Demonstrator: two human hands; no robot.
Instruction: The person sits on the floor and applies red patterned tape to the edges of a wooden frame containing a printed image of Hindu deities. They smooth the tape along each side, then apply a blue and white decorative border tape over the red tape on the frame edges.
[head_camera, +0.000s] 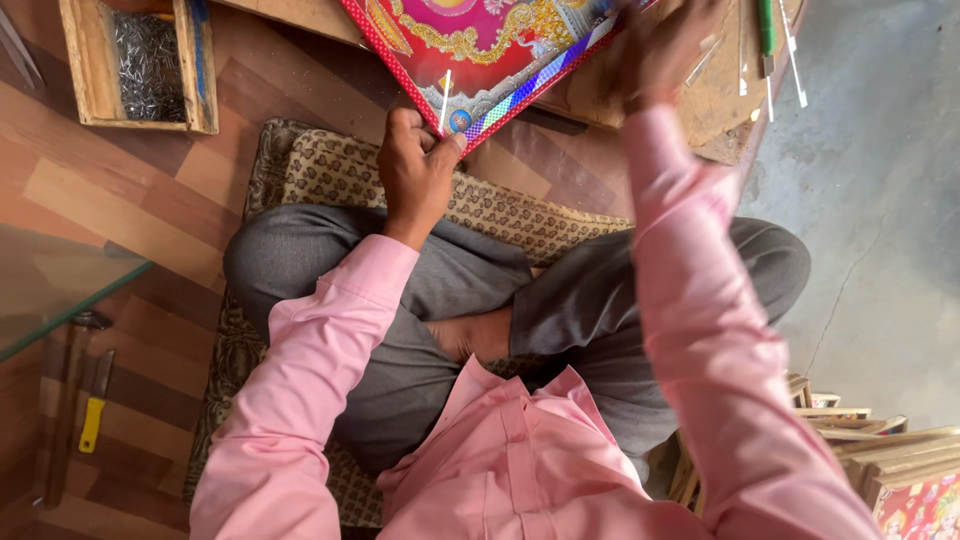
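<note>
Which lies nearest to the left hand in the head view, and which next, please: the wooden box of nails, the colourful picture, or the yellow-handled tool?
1. Colourful picture: touching the left hand.
2. Wooden box of nails: upper left.
3. Yellow-handled tool: lower left, on the floor.

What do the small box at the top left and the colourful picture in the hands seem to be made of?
Small box: raw, unpainted wood, judging by its pale planks; thin metal nails fill it. Colourful picture: seemingly glossy printed paper or card, with a shiny red patterned border. The left hand grips its corner.
</note>
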